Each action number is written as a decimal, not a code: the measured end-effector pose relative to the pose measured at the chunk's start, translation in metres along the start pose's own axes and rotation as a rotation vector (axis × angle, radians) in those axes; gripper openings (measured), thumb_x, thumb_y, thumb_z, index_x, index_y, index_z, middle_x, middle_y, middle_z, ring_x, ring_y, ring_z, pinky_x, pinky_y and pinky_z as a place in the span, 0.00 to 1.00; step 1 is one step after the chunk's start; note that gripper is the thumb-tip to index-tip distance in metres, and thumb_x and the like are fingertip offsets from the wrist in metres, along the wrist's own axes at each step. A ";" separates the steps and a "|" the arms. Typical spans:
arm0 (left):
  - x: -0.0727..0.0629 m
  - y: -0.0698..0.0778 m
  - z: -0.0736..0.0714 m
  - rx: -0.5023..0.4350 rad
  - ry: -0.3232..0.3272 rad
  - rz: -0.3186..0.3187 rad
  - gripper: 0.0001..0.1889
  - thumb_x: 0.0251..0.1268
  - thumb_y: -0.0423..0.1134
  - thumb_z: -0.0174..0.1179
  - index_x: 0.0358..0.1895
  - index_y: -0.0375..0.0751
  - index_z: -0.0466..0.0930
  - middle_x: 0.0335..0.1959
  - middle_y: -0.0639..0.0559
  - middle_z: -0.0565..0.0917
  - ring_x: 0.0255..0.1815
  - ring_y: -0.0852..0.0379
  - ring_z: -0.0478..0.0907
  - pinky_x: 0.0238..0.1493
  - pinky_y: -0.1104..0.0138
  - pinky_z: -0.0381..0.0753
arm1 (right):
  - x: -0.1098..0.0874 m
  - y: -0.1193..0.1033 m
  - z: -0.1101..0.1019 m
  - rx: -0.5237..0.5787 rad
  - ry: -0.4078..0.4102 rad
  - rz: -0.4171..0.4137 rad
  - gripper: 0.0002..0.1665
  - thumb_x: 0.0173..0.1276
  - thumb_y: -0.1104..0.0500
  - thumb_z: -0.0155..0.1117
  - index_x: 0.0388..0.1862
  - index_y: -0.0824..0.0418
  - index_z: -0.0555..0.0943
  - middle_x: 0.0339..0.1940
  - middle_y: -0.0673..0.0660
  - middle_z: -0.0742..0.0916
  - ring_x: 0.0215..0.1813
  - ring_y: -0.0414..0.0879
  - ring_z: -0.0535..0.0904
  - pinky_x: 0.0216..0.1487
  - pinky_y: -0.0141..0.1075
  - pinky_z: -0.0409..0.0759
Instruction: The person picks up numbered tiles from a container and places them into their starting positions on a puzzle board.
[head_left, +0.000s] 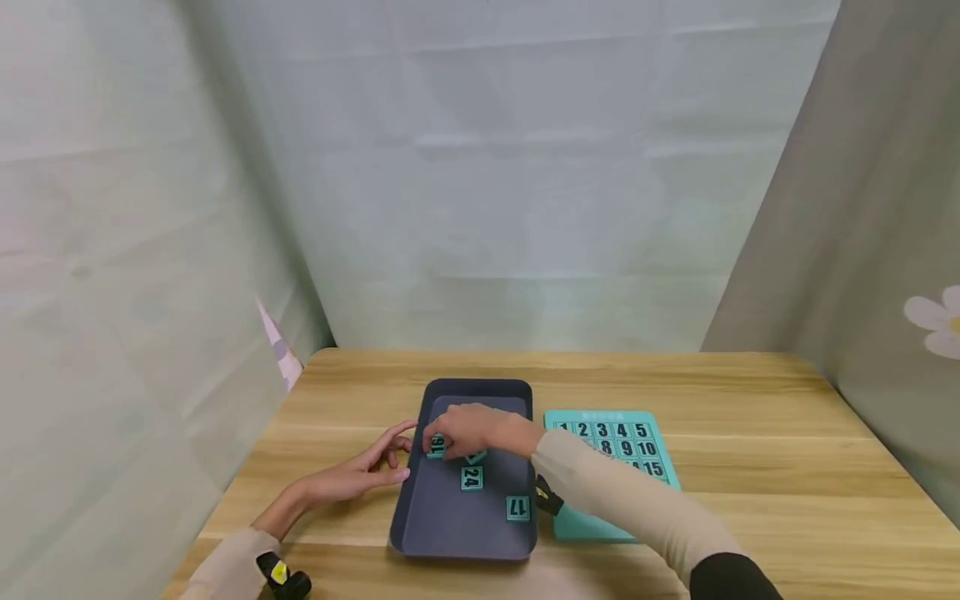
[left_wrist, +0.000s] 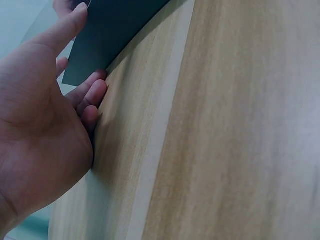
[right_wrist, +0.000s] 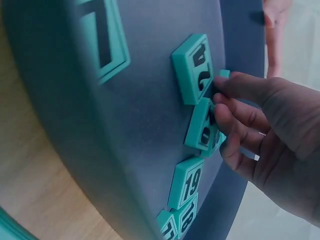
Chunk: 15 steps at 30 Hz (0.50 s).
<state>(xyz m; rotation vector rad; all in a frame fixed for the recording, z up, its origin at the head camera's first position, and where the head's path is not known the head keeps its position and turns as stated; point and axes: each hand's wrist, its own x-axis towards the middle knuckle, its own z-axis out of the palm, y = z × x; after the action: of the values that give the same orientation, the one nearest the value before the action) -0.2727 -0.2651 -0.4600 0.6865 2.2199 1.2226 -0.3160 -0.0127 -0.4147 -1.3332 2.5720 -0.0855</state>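
A dark blue-grey tray (head_left: 450, 533) holds several teal number tiles. My right hand (head_left: 467, 427) reaches into its upper left part and pinches a number tile (head_left: 437, 447) between thumb and fingers; its digits look like 16 or 19. In the right wrist view only a sliver of a tile (right_wrist: 224, 73) shows beyond the thumb of my right hand (right_wrist: 285, 125). Close by lie the 24 tile (head_left: 472, 478) and another tile (head_left: 476, 457) partly hidden by the hand. My left hand (head_left: 352, 475) touches the tray's left rim with loosely extended fingers and thumb.
Right of the tray lies a teal number board (head_left: 600, 527), partly covered by my right forearm, with rows of numbers at its top. The 17 tile (head_left: 517, 508) sits near the tray's right wall. A wooden table (head_left: 750, 433) supports everything, with hanging cloth (head_left: 517, 208) behind.
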 end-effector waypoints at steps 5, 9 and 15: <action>0.000 0.001 -0.001 0.002 0.001 0.001 0.38 0.81 0.46 0.52 0.83 0.59 0.39 0.68 0.42 0.62 0.58 0.53 0.63 0.57 0.67 0.60 | -0.003 0.000 -0.003 -0.009 -0.021 0.005 0.23 0.71 0.51 0.70 0.65 0.44 0.81 0.30 0.43 0.87 0.29 0.31 0.78 0.34 0.25 0.76; 0.001 -0.001 0.000 -0.007 -0.003 0.014 0.38 0.81 0.45 0.52 0.83 0.61 0.39 0.68 0.42 0.62 0.58 0.53 0.64 0.56 0.69 0.61 | -0.006 -0.001 -0.004 -0.023 -0.034 0.025 0.25 0.72 0.52 0.69 0.68 0.43 0.80 0.26 0.43 0.86 0.26 0.32 0.76 0.31 0.25 0.72; 0.001 -0.001 0.001 -0.024 -0.011 0.026 0.39 0.81 0.44 0.53 0.84 0.60 0.38 0.68 0.42 0.62 0.57 0.53 0.64 0.54 0.69 0.62 | -0.009 0.000 -0.007 -0.018 -0.049 0.049 0.28 0.73 0.55 0.68 0.70 0.42 0.78 0.19 0.43 0.81 0.21 0.34 0.72 0.26 0.26 0.68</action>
<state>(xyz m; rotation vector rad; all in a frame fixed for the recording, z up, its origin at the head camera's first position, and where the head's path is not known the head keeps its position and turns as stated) -0.2732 -0.2643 -0.4609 0.7131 2.1898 1.2538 -0.3125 -0.0061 -0.4064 -1.2621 2.5688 -0.0207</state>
